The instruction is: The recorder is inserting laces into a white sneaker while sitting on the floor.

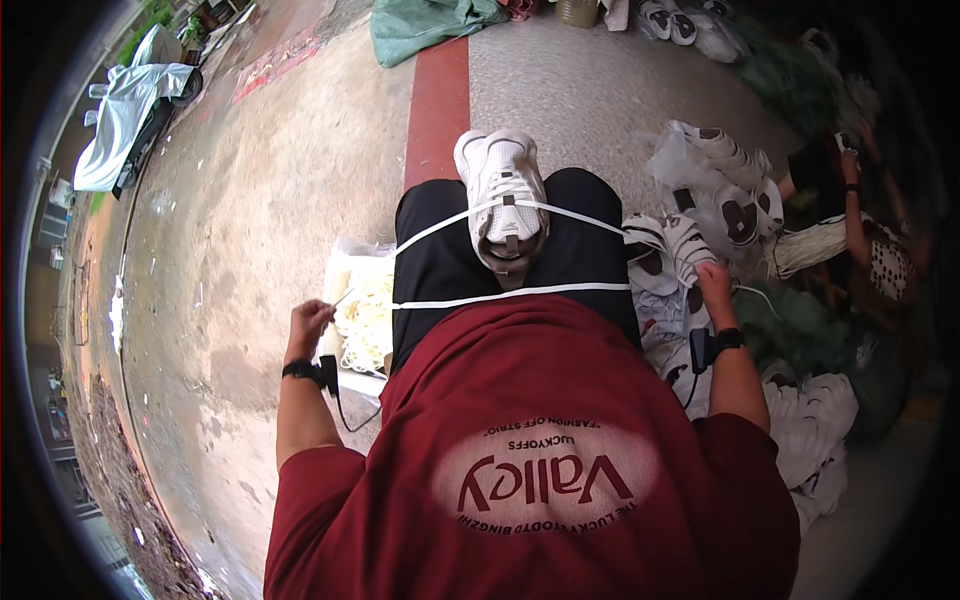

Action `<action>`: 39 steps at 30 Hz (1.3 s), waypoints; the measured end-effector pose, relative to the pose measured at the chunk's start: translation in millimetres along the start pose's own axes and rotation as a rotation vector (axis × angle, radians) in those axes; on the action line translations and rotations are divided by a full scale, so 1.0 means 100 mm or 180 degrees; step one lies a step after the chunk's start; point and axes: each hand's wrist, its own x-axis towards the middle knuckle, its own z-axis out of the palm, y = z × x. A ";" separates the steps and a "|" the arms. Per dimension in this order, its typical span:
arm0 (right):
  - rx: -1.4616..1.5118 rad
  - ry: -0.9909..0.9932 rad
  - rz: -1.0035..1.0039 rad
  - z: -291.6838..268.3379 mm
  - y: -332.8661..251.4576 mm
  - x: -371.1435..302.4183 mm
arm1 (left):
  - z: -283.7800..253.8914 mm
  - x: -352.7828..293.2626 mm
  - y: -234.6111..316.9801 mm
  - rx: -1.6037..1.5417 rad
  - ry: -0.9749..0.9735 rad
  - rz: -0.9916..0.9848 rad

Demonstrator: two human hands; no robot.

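A white-and-grey sneaker (508, 195) rests between my thighs, toe away from me, with another pale shoe partly hidden behind it. One white strip (440, 227) crosses over the sneaker's laced front to both sides of my legs. A second white band (510, 297) runs across my lap. Beside a clear bag of cream laces (365, 320), my left hand (311, 324) is closed; what its fingers pinch is too small to make out. My right hand (714, 284) is closed near a stack of white shoe uppers (686, 245), a thin white lace (757, 294) trailing from its side.
More white uppers (735, 180) lie in bundles to the right, with others (815, 430) lower down. Green sacking (430, 25) lies ahead on the concrete. At far right sits another person, a forearm (856, 225) showing beside pale strands. A covered motorbike (135, 110) stands far left.
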 end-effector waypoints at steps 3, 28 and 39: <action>0.0065 -0.0049 0.0511 -0.03 0.12 -0.29 | -0.07 -0.21 -0.20 -0.0140 0.0153 -0.0365; 0.1611 -0.0673 -0.0630 1.59 -2.49 1.09 | 1.99 0.48 1.76 -0.0806 -0.1982 0.1147; 0.0608 -0.0085 -0.0640 1.68 -2.63 1.01 | 2.03 0.39 1.77 -0.0638 -0.1511 0.1329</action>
